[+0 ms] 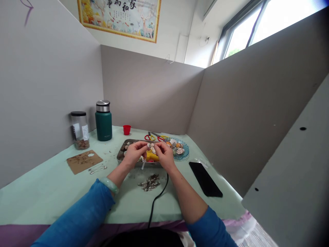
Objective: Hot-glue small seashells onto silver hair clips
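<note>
1. gray partitions [151,89] rise at the left, middle and right of the frame.
2. a pale green table cover [64,199] spreads across the lower half.
3. a metal tray [119,158] sits near the center, behind and below the hands, holding small pieces.
4. a black slab [205,179] lies at the lower right.
5. a green bottle [104,125] stands upright at center left, near a clear jar [80,132] with a black lid.
6. a brown card [83,162] lies below the jar.
7. a blue plate [185,151] of small pieces sits right of center.
8. the left hand [134,153] and right hand [166,156] meet over the tray, thumb and fingers of each pinched together on a small pale piece; whether it is one part or two, i cannot tell.
9. metal clips [150,183] lie heaped at lower center.
10. a yellow tool [152,156] shows between the hands, below the grip.
11. a red cup [126,129] stands behind the tray.
12. the small pale piece [152,149] is at the frame's center, between the fingertips.
</note>
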Tool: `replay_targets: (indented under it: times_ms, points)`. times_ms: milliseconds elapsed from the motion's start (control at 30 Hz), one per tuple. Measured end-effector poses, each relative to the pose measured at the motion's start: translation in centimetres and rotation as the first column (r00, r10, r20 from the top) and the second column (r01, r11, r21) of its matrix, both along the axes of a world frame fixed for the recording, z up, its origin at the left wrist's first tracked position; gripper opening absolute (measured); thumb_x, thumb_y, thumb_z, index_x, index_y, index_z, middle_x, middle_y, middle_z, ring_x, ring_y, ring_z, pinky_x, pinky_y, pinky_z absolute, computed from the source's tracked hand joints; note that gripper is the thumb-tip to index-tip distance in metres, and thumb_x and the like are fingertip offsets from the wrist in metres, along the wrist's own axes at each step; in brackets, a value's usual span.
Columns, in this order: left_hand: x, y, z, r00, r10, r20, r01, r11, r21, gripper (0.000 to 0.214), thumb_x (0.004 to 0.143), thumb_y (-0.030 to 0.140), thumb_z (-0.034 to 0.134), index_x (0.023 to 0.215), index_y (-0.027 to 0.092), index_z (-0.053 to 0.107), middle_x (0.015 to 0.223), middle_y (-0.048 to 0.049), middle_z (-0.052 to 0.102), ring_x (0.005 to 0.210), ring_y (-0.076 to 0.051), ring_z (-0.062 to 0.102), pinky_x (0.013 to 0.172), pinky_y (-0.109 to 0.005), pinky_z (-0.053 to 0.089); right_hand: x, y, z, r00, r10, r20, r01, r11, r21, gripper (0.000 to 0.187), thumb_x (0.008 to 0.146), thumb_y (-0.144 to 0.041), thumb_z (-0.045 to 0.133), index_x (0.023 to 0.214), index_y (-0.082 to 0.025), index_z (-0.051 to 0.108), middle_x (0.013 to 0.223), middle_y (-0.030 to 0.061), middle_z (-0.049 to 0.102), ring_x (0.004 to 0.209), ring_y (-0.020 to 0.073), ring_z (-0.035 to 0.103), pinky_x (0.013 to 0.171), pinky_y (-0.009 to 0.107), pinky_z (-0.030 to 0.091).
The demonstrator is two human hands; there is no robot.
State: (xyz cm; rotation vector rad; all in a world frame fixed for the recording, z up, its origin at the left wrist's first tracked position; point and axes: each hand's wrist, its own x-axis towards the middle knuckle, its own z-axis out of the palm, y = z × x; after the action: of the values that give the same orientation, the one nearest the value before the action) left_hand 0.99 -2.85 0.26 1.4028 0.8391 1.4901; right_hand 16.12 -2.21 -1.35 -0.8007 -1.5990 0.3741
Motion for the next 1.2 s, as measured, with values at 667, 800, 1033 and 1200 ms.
replay_targets:
  times_ms: [667,800,1033,1200]
  points:
    - [-0.32,0.17,-0.21,0.999,-0.037,-0.011,0.036,0.999,-0.037,0.031,0.064,0.041,0.074,0.072,0.013,0.064,0.062,-0.0001,0.062,0.044,-0.007,0.051,0.046,-0.02,0.042,-0.05,0.33,-0.39,1.0,-0.003,0.018,0.004,0.996,-0.088,0.024,0.083,-0.039,0.055,0.075,-0.018,0.064,0.07,0.0011,0.058,0.064,0.0135,0.05,0.059,0.024,0.039]
    - [-0.29,0.11,-0.17,0.998,-0.06,0.012,0.061,0.996,-0.06,0.031,0.063,0.041,0.075,0.073,0.013,0.064,0.065,-0.0006,0.064,0.044,-0.008,0.051,0.046,-0.021,0.043,-0.03,0.34,-0.38,1.0,0.006,0.026,-0.003,0.996,-0.089,0.024,0.084,-0.038,0.055,0.075,-0.018,0.063,0.07,0.0011,0.058,0.065,0.0132,0.05,0.059,0.024,0.04]
    - [-0.33,0.14,-0.24,0.997,-0.07,0.019,0.071,0.995,-0.073,0.032,0.062,0.041,0.076,0.072,0.013,0.063,0.065,-0.0003,0.063,0.043,-0.008,0.052,0.045,-0.021,0.043,-0.01,0.01,-0.15,0.999,0.031,0.04,-0.029,0.997,-0.065,0.022,0.084,-0.036,0.054,0.078,-0.018,0.065,0.076,0.0022,0.06,0.067,0.0134,0.052,0.061,0.024,0.041]
    - [-0.38,0.22,-0.27,0.997,-0.076,0.023,0.078,0.994,-0.08,0.032,0.062,0.041,0.076,0.071,0.013,0.062,0.063,-0.0001,0.063,0.043,-0.009,0.053,0.046,-0.022,0.044,-0.05,-0.26,0.02,0.998,0.021,0.064,-0.018,0.999,-0.042,0.02,0.084,-0.033,0.054,0.078,-0.018,0.065,0.077,0.0026,0.061,0.067,0.0135,0.052,0.061,0.025,0.041]
